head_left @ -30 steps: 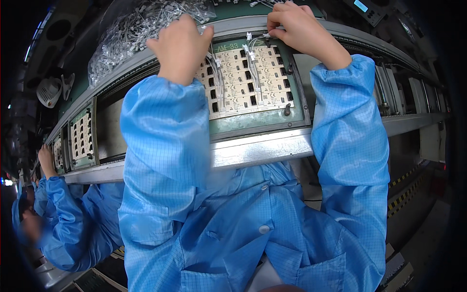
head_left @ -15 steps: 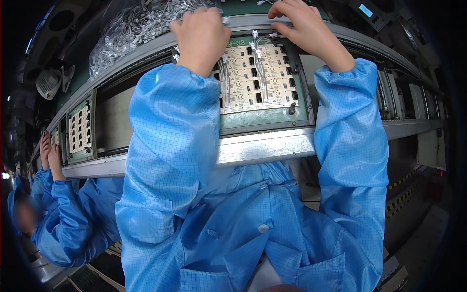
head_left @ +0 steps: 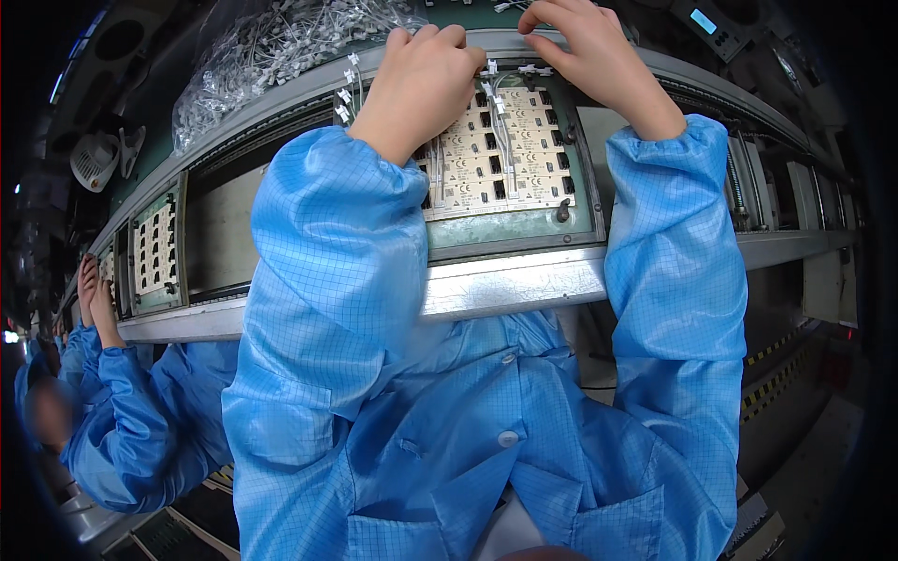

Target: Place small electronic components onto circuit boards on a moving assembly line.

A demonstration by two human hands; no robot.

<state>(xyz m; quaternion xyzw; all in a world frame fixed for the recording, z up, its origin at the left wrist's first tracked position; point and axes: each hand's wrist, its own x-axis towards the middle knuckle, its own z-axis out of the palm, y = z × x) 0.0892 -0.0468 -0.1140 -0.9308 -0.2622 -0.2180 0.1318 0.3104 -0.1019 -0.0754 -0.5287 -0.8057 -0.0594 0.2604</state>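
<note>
My left hand (head_left: 421,89) is over the upper left of a panel of cream circuit boards (head_left: 533,140), knuckles up and fingers curled in. Its fingertips are hidden, so I cannot make out what they hold. Beside them sits a white connector (head_left: 491,67) at the end of a thin cable. Several white cables (head_left: 507,140) run down across the boards between rows of black components. Above the panel's upper right edge, my right hand (head_left: 599,58) is held with thumb and forefinger apart, nothing visible between them. White connectors (head_left: 533,69) lie just below it.
The panel sits in a green carrier (head_left: 505,229) between metal conveyor rails (head_left: 514,282). Behind the rail lies a clear bag of white-ended cables (head_left: 271,70). Another carrier with boards (head_left: 154,248) is on the left, near a co-worker's hands (head_left: 96,290). A white device (head_left: 94,161) stands far left.
My left hand has moved right across the panel, uncovering white connectors at its left edge. The right hand has barely moved.
</note>
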